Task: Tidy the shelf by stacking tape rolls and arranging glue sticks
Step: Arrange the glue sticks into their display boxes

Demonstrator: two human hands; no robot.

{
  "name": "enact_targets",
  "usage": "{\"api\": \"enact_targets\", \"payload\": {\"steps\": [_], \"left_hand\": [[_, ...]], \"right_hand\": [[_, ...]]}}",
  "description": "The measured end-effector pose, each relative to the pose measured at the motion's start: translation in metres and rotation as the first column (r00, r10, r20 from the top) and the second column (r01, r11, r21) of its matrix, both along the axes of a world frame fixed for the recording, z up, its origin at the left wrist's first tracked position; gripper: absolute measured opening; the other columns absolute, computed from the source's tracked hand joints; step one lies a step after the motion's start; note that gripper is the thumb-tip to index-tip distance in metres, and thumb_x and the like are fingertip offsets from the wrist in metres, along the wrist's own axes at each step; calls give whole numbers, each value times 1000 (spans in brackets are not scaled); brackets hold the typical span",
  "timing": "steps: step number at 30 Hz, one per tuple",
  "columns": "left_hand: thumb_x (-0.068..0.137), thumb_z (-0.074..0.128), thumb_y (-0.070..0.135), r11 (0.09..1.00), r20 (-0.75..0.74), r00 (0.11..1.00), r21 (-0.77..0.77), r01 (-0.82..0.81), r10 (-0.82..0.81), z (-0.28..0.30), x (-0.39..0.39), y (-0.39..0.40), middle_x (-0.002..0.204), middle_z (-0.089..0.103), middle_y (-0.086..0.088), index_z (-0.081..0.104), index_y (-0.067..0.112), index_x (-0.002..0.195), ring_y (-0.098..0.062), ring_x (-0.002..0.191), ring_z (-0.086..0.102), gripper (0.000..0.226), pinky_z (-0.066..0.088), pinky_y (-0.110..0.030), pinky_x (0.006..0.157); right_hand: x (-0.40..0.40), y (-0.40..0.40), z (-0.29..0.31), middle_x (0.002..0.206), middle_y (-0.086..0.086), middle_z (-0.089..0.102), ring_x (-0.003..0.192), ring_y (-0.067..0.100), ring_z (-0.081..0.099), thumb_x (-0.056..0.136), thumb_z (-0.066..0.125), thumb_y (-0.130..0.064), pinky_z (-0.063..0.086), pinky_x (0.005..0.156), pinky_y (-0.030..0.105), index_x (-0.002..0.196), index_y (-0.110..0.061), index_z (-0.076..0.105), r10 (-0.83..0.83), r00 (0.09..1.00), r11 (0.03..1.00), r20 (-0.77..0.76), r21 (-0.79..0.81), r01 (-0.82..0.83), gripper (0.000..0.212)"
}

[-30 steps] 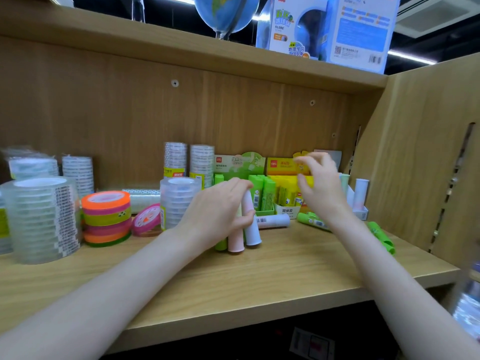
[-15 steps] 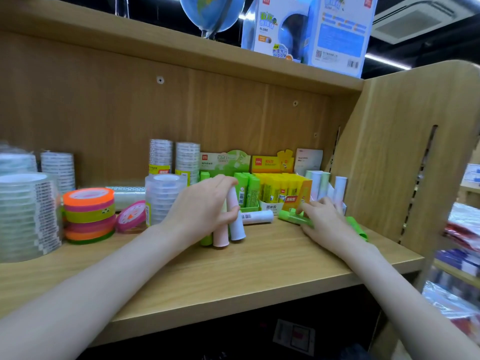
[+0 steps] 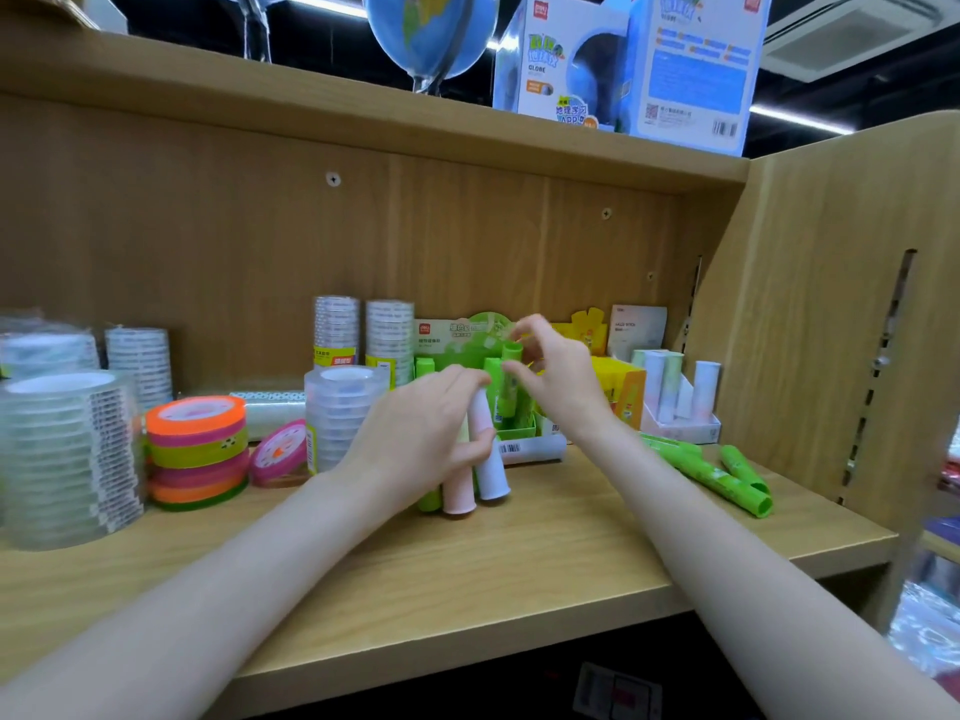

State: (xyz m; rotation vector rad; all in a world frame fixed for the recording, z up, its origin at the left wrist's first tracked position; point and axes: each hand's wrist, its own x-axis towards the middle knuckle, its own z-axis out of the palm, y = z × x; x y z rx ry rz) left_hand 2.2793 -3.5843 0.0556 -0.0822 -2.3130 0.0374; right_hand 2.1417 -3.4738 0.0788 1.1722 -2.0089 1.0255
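Top board: you're looking at a blue globe (image 3: 431, 33) sitting beside a boxed globe carton (image 3: 628, 65).
Back panel: screw heads (image 3: 333, 179) are showing in the wood.
Right wall: a slotted rail (image 3: 878, 376) is running down it.
Ceiling: strip lights (image 3: 800, 121) are glowing.

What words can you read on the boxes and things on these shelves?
"GLOBE": on the white globe box on the top shelf.
"APP": lower on the same box, beside Chinese characters too small to read surely.
Blue box: small print, QR code and barcode, unreadable.
White card at the back: a label too blurred to read.
Lying white glue stick: a barcode, digits unreadable.
Tape roll labels: blurred.
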Motion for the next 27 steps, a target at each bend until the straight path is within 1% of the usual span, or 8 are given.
{"api": "enact_targets", "payload": {"steps": [3, 6, 10, 14, 17, 20, 23, 27], "left_hand": [[74, 36, 48, 1000, 0, 1000, -9, 3, -3, 0, -1, -1, 98, 66, -1, 60, 12, 112, -23, 84, 65, 57, 53, -35, 56], [74, 34, 49, 1000, 9, 1000, -6, -4, 4, 1, -2, -1, 98, 66, 0, 59, 13, 112, -23, 85, 65, 58, 52, -34, 55], [75, 34, 49, 1000, -1, 1000, -11, 4, -4, 0, -1, -1, 100, 66, 0, 59, 13, 113, -22, 86, 65, 58, 50, -32, 58], [75, 36, 48, 1000, -14, 1000, -24, -8, 8, -1, -3, -2, 96, 66, -1, 60, 12, 110, -23, 82, 65, 56, 50, -32, 55], [75, 35, 49, 1000, -8, 1000, -21, -6, 5, -1, -3, -2, 96, 66, -2, 60, 12, 112, -23, 84, 65, 58, 51, -34, 56], [75, 33, 50, 1000, -20, 1000, -22, -3, 2, -1, -3, -1, 99, 66, -1, 59, 13, 113, -23, 87, 64, 60, 50, -33, 58], [75, 33, 50, 1000, -31, 1000, -29, -4, 3, -1, -2, -2, 100, 66, 0, 59, 13, 113, -22, 87, 65, 59, 48, -31, 59], [75, 36, 48, 1000, -41, 999, -26, 0, -1, -1, -2, -1, 96, 66, 0, 60, 12, 111, -21, 84, 65, 57, 48, -30, 57]], "right_hand": [[-8, -6, -9, 110, 8, 65, 102, 27, 50, 88, 61, -19, 39, 90, 34, 116, -11, 63, -83, 988, 981, -134, 166, 105, 29], [-15, -5, -14, 110, 10, 59, 105, 30, 42, 89, 60, -20, 40, 89, 45, 115, -11, 66, -142, 965, 973, -219, 151, 177, 28], [-17, 0, -12, 121, 2, 53, 114, 24, 37, 91, 56, -26, 32, 88, 38, 125, -19, 59, -203, 959, 941, -198, 232, 247, 35], [-11, 3, -21, 118, -1, 56, 115, 23, 37, 89, 59, -22, 26, 89, 35, 134, -26, 48, -132, 953, 935, -273, 285, 211, 47], [-8, 0, -27, 106, 2, 64, 108, 27, 42, 84, 62, -12, 22, 83, 32, 124, -19, 56, -33, 939, 968, -342, 223, 116, 41], [-7, 1, -18, 95, 5, 61, 93, 22, 44, 81, 58, -17, 31, 81, 30, 115, -14, 57, 9, 981, 1000, -195, -2, -10, 33], [-7, 10, -9, 86, 1, 45, 74, 11, 46, 79, 54, -6, 39, 70, 19, 104, -16, 55, 95, 995, 952, -38, -290, -102, 27], [-9, 18, -10, 89, 2, 45, 64, 29, 60, 85, 55, -6, 51, 52, 34, 111, -25, 46, 182, 980, 947, 83, -283, -152, 34]]}}
